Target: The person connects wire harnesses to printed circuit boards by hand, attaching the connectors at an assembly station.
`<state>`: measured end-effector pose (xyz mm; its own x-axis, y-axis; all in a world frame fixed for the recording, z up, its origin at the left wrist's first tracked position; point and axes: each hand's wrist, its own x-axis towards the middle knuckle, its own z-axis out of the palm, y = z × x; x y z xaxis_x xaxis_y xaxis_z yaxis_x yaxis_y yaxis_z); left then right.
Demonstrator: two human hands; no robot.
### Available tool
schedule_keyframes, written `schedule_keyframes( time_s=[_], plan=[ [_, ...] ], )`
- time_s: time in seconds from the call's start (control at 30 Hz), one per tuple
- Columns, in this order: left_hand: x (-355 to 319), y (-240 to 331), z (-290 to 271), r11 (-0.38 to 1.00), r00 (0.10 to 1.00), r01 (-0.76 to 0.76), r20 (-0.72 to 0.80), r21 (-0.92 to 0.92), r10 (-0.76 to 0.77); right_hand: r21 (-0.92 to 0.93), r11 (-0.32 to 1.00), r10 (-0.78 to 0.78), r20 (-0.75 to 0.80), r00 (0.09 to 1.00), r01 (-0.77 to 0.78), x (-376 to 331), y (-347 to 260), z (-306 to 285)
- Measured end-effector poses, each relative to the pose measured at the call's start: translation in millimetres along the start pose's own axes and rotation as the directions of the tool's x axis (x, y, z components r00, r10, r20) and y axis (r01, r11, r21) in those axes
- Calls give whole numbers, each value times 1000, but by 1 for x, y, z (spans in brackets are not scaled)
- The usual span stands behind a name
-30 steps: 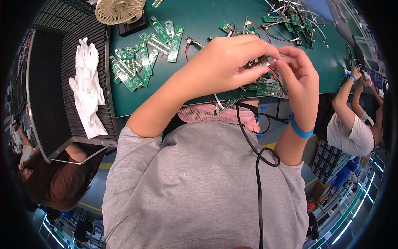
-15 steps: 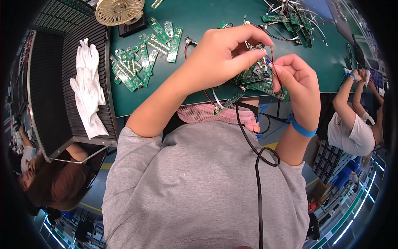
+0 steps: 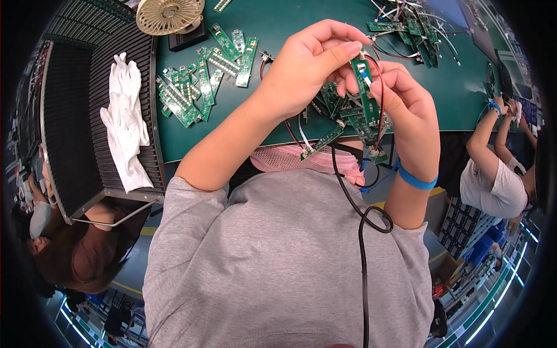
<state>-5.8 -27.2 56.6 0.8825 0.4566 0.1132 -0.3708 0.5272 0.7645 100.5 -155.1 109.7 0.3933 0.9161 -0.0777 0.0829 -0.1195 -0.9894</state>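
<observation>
Above the table's near edge, my left hand is closed, thumb and fingers pinching the upper end of a narrow green circuit board. The board stands lengthwise between my two hands. My right hand, with a blue wrist strap, has its fingers closed at the board's right side, by a short white ribbon cable with a blue end. Whether its fingertips grip the cable or the board's edge is hidden. A red-and-black wire loops down past the right fingers. More wired boards lie below my hands.
Loose green boards lie in a pile on the left of the green table. A small fan stands behind it. White gloves lie on a black ribbed rack. Wired boards are heaped at the far right. People sit on both sides.
The board has come into plain view, upright between my hands. My right hand has shifted left against it, and my left hand has moved slightly up.
</observation>
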Motion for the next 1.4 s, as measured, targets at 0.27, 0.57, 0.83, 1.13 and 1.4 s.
schedule_keyframes(
  time_s=[0.27,0.57,0.83,1.13,1.4],
  plan=[
    [-1,-1,1,999,999,-26,-25,-24,25,60,998,19,-71,997,-14,2,2,4],
    [-1,-1,4,999,998,-53,-29,4,53,84,996,8,-101,995,0,3,2,5],
    [-2,-1,3,999,999,-39,-31,-32,38,67,998,-4,-109,994,12,1,0,7],
    [-2,0,3,998,999,-48,-24,-45,47,21,998,-49,-92,995,51,3,2,6],
    [-4,2,5,994,995,-87,-35,67,89,20,998,-50,-87,995,52,3,5,5]
  ],
)
